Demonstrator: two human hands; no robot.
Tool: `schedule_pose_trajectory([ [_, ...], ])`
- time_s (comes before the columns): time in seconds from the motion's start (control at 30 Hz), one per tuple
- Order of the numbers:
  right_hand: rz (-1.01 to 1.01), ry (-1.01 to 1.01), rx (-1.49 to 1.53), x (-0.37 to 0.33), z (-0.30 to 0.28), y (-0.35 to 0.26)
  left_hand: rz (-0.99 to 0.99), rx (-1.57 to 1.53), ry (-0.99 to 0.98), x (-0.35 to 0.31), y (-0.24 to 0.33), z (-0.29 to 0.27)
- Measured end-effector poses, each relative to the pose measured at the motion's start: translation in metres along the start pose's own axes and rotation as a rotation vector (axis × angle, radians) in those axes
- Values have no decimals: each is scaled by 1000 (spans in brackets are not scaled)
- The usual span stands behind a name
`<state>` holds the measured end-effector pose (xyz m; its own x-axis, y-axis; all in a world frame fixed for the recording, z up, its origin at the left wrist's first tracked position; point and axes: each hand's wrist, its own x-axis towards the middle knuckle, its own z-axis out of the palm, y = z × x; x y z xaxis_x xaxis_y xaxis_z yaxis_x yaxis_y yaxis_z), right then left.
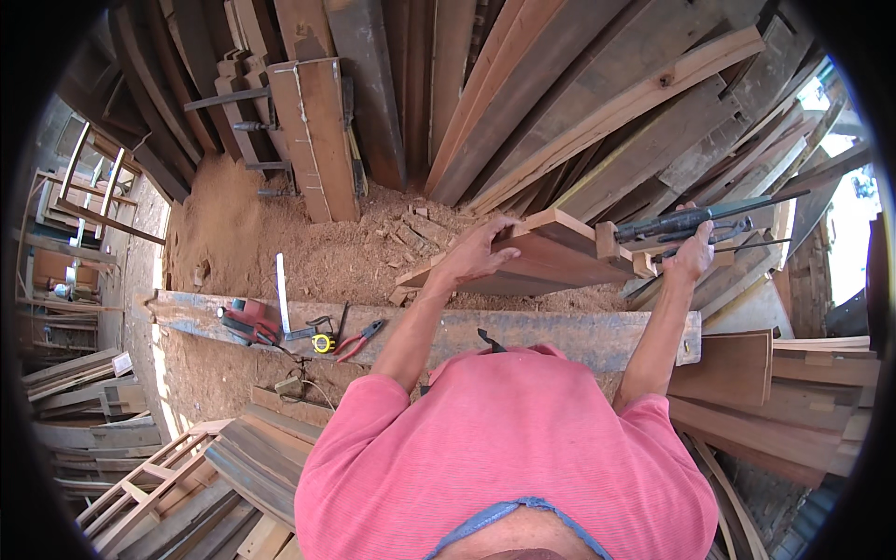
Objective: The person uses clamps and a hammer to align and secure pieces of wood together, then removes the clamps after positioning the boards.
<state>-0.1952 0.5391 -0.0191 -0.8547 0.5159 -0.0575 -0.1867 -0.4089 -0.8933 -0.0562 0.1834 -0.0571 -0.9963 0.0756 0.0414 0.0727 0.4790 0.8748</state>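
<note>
A reddish-brown wooden board (560, 261) stands on edge ahead of me, above the sawdust. My left hand (478, 254) grips its upper edge near the left part, thumb on the near side and fingers bent over the top. At the board's right end, my right hand (689, 254) is closed around a dark metal clamp (667, 227) whose long bars point right. A small wood block (608, 241) sits between the clamp and the board's end. Whether the clamp is tight, I cannot tell.
On a long low plank (523, 329) lie a red power tool (250, 320), a try square (283, 294), a yellow tape measure (323, 343) and red-handled pliers (360, 341). Beyond, another clamped board (315, 140) leans among many timbers. Boards (793, 411) are stacked at right.
</note>
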Motion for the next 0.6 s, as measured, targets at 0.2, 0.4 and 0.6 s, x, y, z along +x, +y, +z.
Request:
schedule_pose_trajectory([
  [0.2, 23, -18, -81, -14, 12, -7, 20, -65, 112, 25, 4, 17],
  [0.4, -1, -59, 34, 0, 1, 2, 92, -114, 142, 23, 13, 22],
  [0.6, 0, -68, 43, 6, -1, 4, 127, -106, -208, 36, 5, -10],
])
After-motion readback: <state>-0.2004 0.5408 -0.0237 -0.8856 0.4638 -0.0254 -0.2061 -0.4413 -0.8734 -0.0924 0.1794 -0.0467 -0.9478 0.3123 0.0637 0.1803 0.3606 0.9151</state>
